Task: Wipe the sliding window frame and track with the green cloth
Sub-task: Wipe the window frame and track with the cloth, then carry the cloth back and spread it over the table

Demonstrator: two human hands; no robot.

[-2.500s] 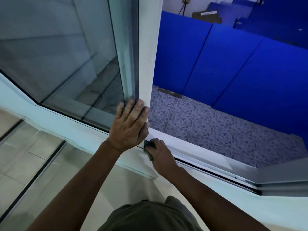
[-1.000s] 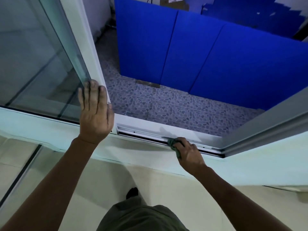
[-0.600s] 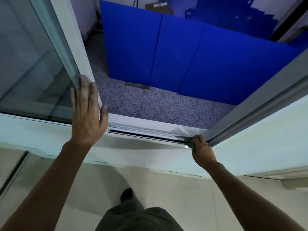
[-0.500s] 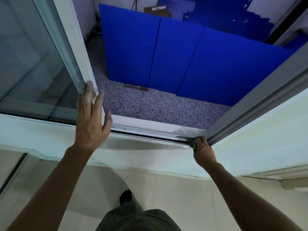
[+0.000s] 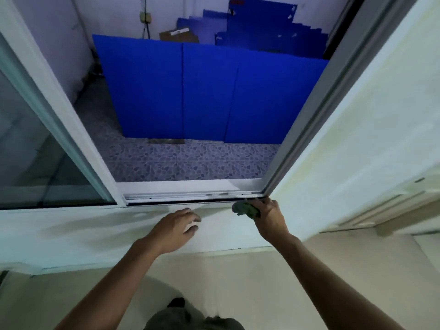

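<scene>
- My right hand (image 5: 267, 216) was clamped on the cloth (image 5: 245, 209), a green wad bunched at the right end of the track (image 5: 190, 200), where the bottom rail met the right frame (image 5: 316, 110).
- Most of the cloth sat hidden under my fingers; I could not tell whether it touched the dark groove or only the sill (image 5: 95, 229) just near of it.
- My left hand (image 5: 177, 228) hung over the sill, fingers loosely curled and holding nothing; contact with the sill was unclear.
- The sash (image 5: 59, 110) stood slid to the left, its top cut off by the picture edge.
- The glass (image 5: 31, 163) gave only dim reflections.
- Far beyond the opening, blue panels (image 5: 190, 91) stood on a pebbled floor (image 5: 185, 163).
- Motion blur softened my fingertips and the small fittings on the track.
</scene>
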